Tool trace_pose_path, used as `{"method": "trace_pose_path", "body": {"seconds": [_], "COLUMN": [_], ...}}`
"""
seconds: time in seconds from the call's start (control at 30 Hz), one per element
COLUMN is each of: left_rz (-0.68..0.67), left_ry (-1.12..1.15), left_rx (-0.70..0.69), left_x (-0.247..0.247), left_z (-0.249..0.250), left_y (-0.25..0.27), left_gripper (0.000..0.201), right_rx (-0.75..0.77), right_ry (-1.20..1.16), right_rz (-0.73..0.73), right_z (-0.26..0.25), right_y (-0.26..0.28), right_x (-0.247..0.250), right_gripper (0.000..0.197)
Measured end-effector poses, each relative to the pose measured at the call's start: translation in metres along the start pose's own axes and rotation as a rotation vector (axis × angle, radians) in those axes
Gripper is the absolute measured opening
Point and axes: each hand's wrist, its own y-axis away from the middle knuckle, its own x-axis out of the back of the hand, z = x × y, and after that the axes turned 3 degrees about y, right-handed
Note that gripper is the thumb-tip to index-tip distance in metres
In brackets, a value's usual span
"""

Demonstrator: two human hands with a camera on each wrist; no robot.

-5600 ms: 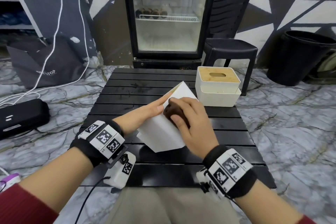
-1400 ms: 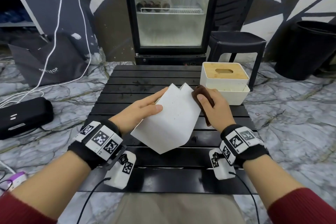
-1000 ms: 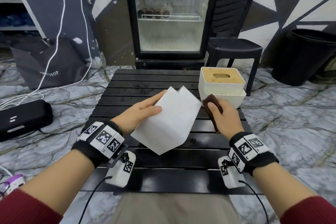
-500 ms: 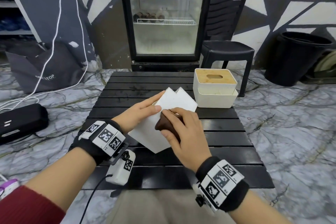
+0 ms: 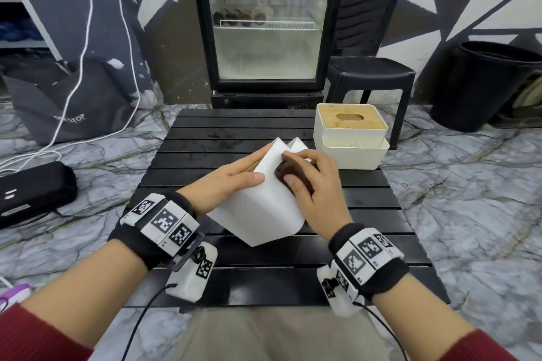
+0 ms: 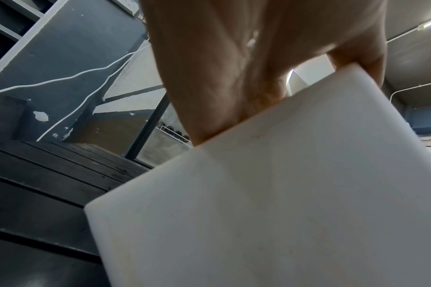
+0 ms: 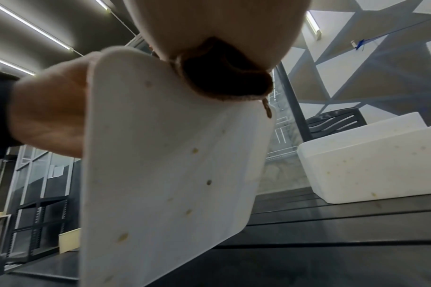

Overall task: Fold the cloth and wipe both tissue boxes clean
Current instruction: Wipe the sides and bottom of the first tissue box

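A white tissue box (image 5: 265, 211) stands tilted on one corner at the middle of the black slatted table (image 5: 381, 214). My left hand (image 5: 234, 182) holds its left side, thumb on the near face, fingers behind. My right hand (image 5: 311, 184) presses a folded dark brown cloth (image 5: 283, 173) against the box's upper face. In the right wrist view the cloth (image 7: 224, 77) sits at the top of the box's spotted face (image 7: 165, 174). The left wrist view shows the box (image 6: 283, 194) under my fingers (image 6: 222, 68). A second white tissue box (image 5: 350, 138) with a wooden lid stands at the table's far right.
A glass-door fridge (image 5: 267, 23) stands behind the table, with a black stool (image 5: 369, 73) and a black bin (image 5: 487, 82) to its right. On the floor to the left lie a dark bag (image 5: 67, 102), white cables and a black case (image 5: 32, 190).
My right hand with the cloth went out to the right side of the box, came back onto its near face, and now has slid up toward the upper edge. The left hand keeps its hold.
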Motion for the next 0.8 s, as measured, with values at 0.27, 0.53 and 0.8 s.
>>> {"method": "trace_pose_path", "body": {"seconds": [0.27, 0.53, 0.8], "left_rz": [-0.055, -0.073, -0.051], "left_ry": [0.006, 0.044, 0.063], "left_rx": [0.004, -0.027, -0.043], "left_x": [0.002, -0.001, 0.001], "left_z": [0.000, 0.000, -0.002], "left_y": [-0.003, -0.003, -0.001], "left_gripper": [0.057, 0.054, 0.055], "right_rx": [-0.051, -0.156, -0.222], "right_ry": [0.003, 0.047, 0.011], "right_rz": [0.043, -0.054, -0.121], "right_z": [0.026, 0.041, 0.052], "right_y": [-0.026, -0.043, -0.043], "right_x": [-0.001, 0.003, 0.010], "right_gripper": [0.038, 0.032, 0.028]}}
